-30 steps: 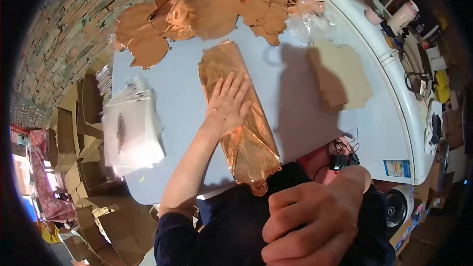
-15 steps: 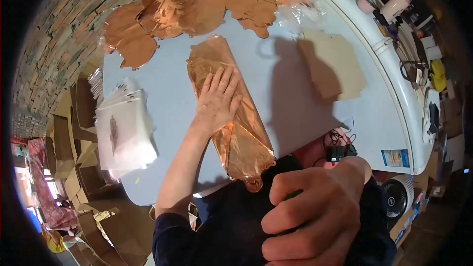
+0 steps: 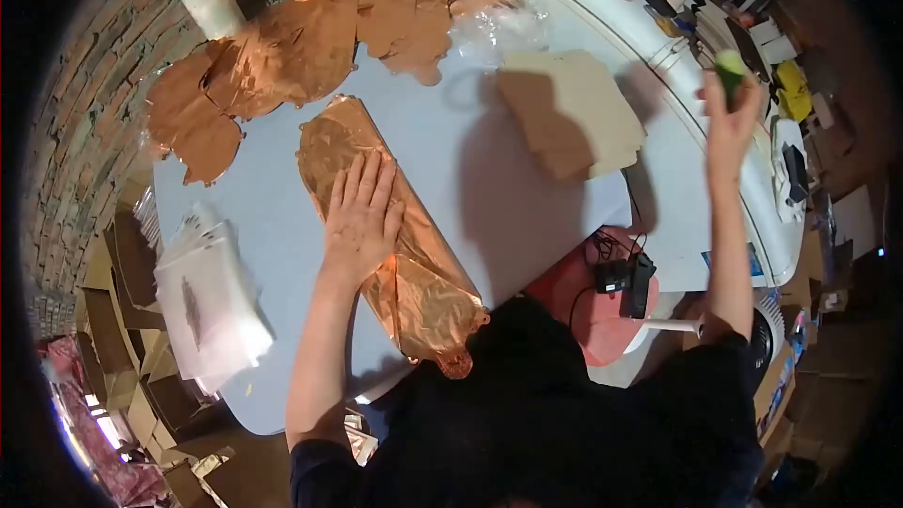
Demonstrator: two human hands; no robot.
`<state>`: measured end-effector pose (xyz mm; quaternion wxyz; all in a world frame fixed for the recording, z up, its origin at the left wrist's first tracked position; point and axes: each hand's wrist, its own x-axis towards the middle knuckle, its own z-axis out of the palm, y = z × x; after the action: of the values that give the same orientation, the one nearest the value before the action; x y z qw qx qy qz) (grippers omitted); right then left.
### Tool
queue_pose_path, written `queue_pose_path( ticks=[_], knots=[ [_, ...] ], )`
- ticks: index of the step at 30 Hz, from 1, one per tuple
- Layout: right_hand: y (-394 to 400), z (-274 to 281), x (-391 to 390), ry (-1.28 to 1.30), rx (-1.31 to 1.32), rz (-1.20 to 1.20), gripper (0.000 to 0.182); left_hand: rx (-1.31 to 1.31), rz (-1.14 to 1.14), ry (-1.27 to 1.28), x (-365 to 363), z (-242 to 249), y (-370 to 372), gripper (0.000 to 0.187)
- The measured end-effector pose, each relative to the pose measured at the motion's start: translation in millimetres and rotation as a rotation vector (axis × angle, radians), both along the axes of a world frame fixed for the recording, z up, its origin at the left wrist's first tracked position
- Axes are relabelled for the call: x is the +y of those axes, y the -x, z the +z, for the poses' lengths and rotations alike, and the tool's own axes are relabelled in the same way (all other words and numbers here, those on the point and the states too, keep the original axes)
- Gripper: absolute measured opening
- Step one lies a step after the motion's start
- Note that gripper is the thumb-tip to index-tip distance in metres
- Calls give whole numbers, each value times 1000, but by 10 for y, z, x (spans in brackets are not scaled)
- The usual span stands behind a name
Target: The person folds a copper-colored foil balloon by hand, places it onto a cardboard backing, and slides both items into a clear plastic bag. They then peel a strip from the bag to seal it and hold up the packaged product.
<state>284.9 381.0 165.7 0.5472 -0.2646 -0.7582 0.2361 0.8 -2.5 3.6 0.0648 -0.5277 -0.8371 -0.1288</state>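
My left hand [image 3: 361, 231] lies flat, fingers stretched out, on a folded copper-coloured foil balloon [image 3: 423, 268]. The balloon stretches diagonally over the pale table, its small rounded tab [image 3: 456, 363] at the edge nearest my body. Out to the right, my right hand [image 3: 730, 105] is raised over the white appliance with its fingers closed around a piece of cucumber [image 3: 729, 75]. The cucumber is dark green with a paler upper end. More flat copper foil balloons [image 3: 292, 56] are piled along the far side of the table.
A stack of clear plastic bags [image 3: 212, 296] lies on the left of the table [image 3: 273, 348]. Tan cardboard sheets [image 3: 569, 113] and crumpled clear plastic [image 3: 499, 23] sit at the far right. Black adapters [image 3: 625, 280] rest on a red stool [image 3: 585, 320]. Cardboard boxes [image 3: 132, 259] stand left.
My right hand has moved from close to the camera out to the far right, carrying the cucumber. My left hand stays on the foil balloon. The view has shifted right.
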Motion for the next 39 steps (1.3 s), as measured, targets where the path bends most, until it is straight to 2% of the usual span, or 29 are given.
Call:
queue_pose_path(
  ticks=[2,4,5,6,7,9,13,17,18,19,20,21,23,25,27,29,31,32,35,36,37,39],
  knots=[
    [-373,138,671,-42,85,-153,58,14,-6,-2,1,6,-1,62],
    [-778,279,1398,-223,2,-422,58,31,-10,-26,36,19,51,61],
    [-1058,328,1824,-510,-123,-560,58,22,-15,-44,39,15,29,60],
    [-1330,331,2155,-474,-216,-632,62,16,-17,-60,32,17,18,59],
    [-1631,298,2599,-448,-383,-829,67,19,-16,-56,31,18,8,59],
    [-1906,159,3064,-444,-531,-1061,72,29,-10,-48,30,18,1,59],
    [-2362,34,3865,-497,-751,-1092,85,-16,-1,19,-8,24,-23,63],
    [-2457,32,4080,-369,-803,-1139,66,-5,-1,-23,-1,5,15,62],
    [-2553,-171,4220,-517,-763,-1151,70,-8,9,-14,-10,1,13,62],
    [-3183,-469,5249,-470,-1114,-995,63,-12,12,-6,-13,32,-4,61],
    [-3116,-499,5115,-396,-1060,-681,59,-13,12,-1,-16,23,-6,61],
    [-3084,-587,5211,-230,-1143,-544,61,-20,14,-11,-29,-2,-6,61],
    [-3123,-687,5223,-750,-1495,-635,66,-31,4,-30,-26,12,-15,60],
    [-3122,-698,5196,-400,-1198,-550,50,-6,9,-17,0,15,28,60],
    [-3097,-684,5120,-203,-1037,-491,39,5,10,7,0,22,26,61],
    [-3079,-592,4966,10,-999,-383,51,21,13,13,-6,19,6,61],
    [-3150,-576,4971,-173,-957,-359,58,30,13,8,-10,-11,1,62],
    [-3167,-532,4823,-20,-952,-298,67,49,5,5,-17,-16,11,61],
    [-3036,-456,4604,46,-972,-385,60,71,0,-28,-21,-66,29,61],
    [-3021,-367,4556,-9,-997,-452,59,72,4,-28,-20,-83,20,60],
    [-2983,-287,4428,-149,-1011,-554,59,86,4,-34,-20,-95,30,60],
    [-2854,-88,3880,-607,-922,-845,57,105,1,-45,-12,-151,32,60]
  ],
)
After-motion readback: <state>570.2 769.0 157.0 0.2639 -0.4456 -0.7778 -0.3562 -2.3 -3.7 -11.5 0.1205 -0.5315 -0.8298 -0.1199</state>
